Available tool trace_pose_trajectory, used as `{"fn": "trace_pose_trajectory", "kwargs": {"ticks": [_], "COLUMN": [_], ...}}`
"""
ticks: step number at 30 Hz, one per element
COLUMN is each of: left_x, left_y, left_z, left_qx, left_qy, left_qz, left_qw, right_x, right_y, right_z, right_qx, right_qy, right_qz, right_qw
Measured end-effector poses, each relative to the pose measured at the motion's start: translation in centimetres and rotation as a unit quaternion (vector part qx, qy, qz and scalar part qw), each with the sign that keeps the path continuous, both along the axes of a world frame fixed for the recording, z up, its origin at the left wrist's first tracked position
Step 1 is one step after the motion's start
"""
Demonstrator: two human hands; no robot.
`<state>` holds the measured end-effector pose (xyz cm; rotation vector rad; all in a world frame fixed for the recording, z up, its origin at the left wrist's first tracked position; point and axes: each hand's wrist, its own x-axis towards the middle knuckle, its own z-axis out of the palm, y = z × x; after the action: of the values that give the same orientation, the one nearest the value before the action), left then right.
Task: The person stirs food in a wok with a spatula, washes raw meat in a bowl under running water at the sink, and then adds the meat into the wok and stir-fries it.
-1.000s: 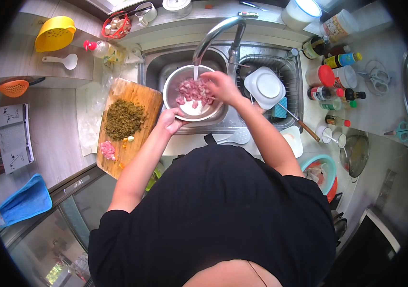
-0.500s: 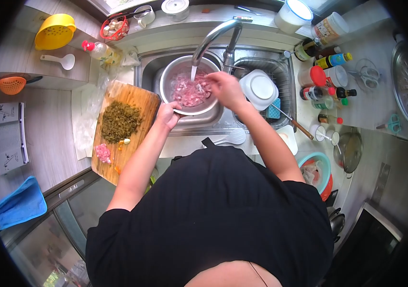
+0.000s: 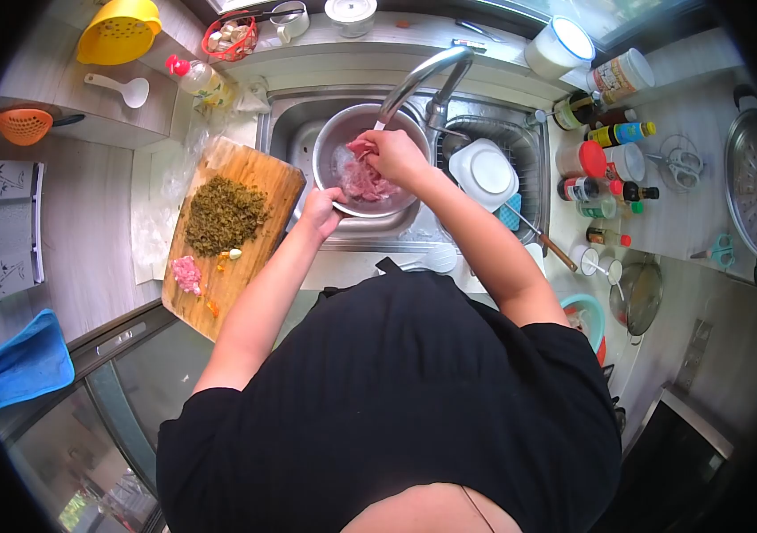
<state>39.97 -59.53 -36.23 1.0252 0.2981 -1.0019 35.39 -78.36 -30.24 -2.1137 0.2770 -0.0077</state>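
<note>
A metal bowl (image 3: 332, 145) sits in the left basin of the sink (image 3: 283, 133), with sliced raw meat (image 3: 362, 184) and water inside. My left hand (image 3: 321, 212) holds the bowl's near-left rim, fingers curled around it. Inside the bowl, my right hand (image 3: 399, 158) is closed on some of the meat, its fingertips partly hidden. The faucet (image 3: 420, 75) arches above, its outlet just over my right hand. To the left, a wooden cutting board (image 3: 263, 182) bears chopped dark greens (image 3: 223, 216), a small pile of pink minced meat (image 3: 186, 274) and a few garlic and orange bits.
In the right basin a white dish (image 3: 485, 171) rests on a rack beside a blue sponge (image 3: 510, 211). Bottles and jars (image 3: 581, 160) line the right counter. A white slotted spoon (image 3: 436, 259) lies at the sink's front edge. A teal basin (image 3: 597, 313) stands lower right.
My right hand has moved left and down from the bowl's right side into the meat, under the faucet. My left hand keeps its hold on the rim. The whole view has shifted slightly.
</note>
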Motion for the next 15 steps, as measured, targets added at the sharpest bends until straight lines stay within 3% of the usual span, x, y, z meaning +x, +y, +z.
{"fn": "trace_pose_trajectory", "kwargs": {"ticks": [3, 4, 8, 11, 13, 15], "left_x": [0.1, 0.1, 0.0, 0.2, 0.1, -0.1], "left_y": [0.0, -0.1, 0.1, 0.0, 0.1, 0.5], "left_z": [-0.1, -0.2, -1.0, -1.7, -1.8, -1.8], "left_qx": [-0.008, -0.016, -0.012, -0.014, -0.013, -0.017], "left_qy": [0.001, 0.008, 0.014, 0.037, 0.018, -0.014], "left_qz": [-0.001, 0.001, -0.023, 0.022, 0.013, 0.008], "left_qw": [1.000, 1.000, 1.000, 0.999, 1.000, 1.000], "right_x": [-0.6, -1.0, -1.4, -1.9, -2.2, -2.5], "right_y": [-0.7, -0.9, -2.5, -2.6, -4.5, -6.6], "right_z": [0.7, 1.6, 0.9, 2.7, -2.0, -5.6], "right_qx": [0.044, -0.033, -0.080, -0.184, -0.091, -0.024], "right_qy": [-0.017, -0.013, 0.075, 0.106, 0.016, -0.067], "right_qz": [0.055, 0.058, -0.017, -0.080, -0.157, -0.269], "right_qw": [0.997, 0.998, 0.994, 0.974, 0.983, 0.960]}}
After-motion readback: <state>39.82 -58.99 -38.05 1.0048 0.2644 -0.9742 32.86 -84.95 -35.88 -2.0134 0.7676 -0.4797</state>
